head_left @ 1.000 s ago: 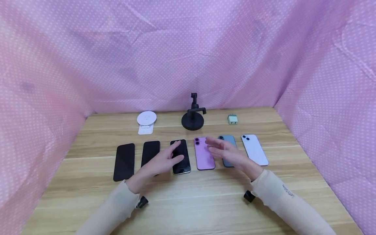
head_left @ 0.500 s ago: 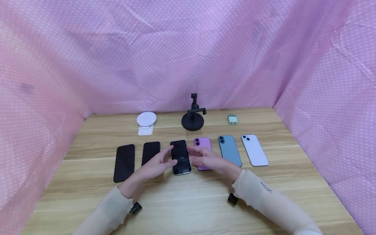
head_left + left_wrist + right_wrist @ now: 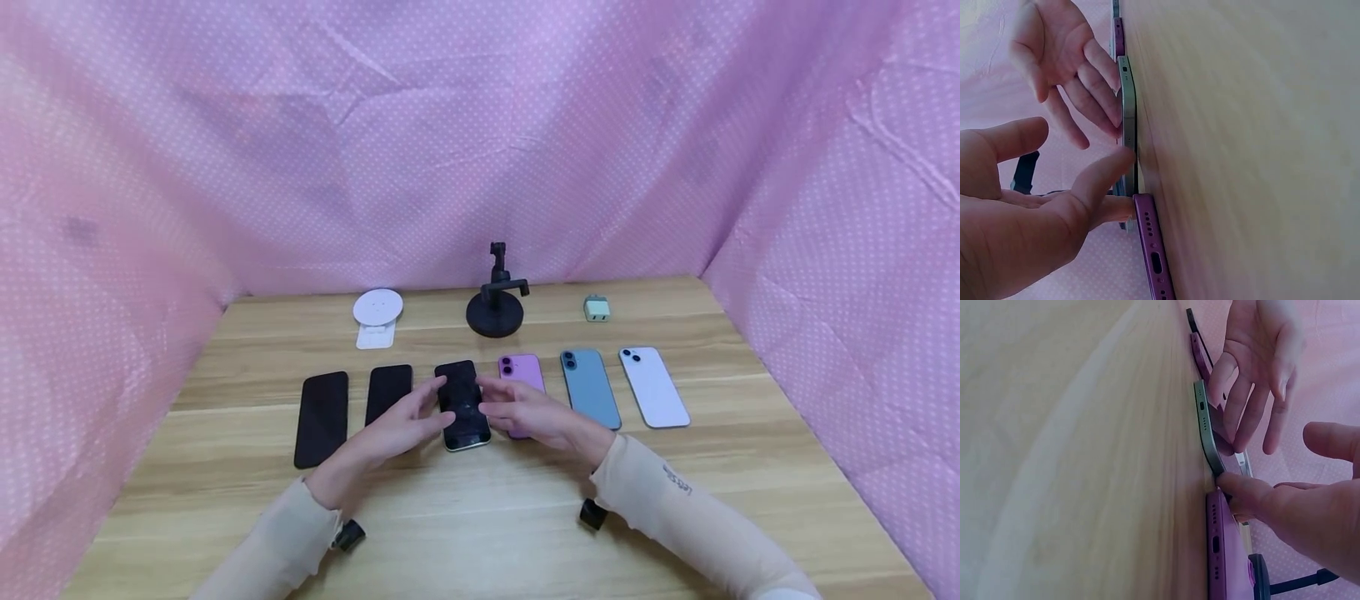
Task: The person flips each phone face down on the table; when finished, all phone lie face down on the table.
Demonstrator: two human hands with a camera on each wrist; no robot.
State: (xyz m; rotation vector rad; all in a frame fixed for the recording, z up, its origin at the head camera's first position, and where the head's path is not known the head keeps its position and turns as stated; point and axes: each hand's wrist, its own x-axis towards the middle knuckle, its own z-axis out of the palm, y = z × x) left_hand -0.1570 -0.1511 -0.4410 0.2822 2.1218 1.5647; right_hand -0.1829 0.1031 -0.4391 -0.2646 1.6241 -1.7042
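Note:
A black-screened phone lies screen up in the middle of a row, with a pale green metal edge in the left wrist view. My left hand is at its left side, fingers spread and slightly bent, partly covering another dark phone. At the opposite side is my right hand, over part of a purple phone lying back up. The fingertips of both hands are at the middle phone's long edges; firm contact cannot be told. The phone lies flat on the table.
Another dark phone ends the row at left; a blue phone and a white phone lie at right. Behind stand a white round charging stand, a black phone holder and a green charger plug. Pink cloth hangs around.
My right hand has moved left, from above the purple and blue phones to the middle phone's right edge. My left hand has drawn back slightly to its left edge. The phones have stayed put.

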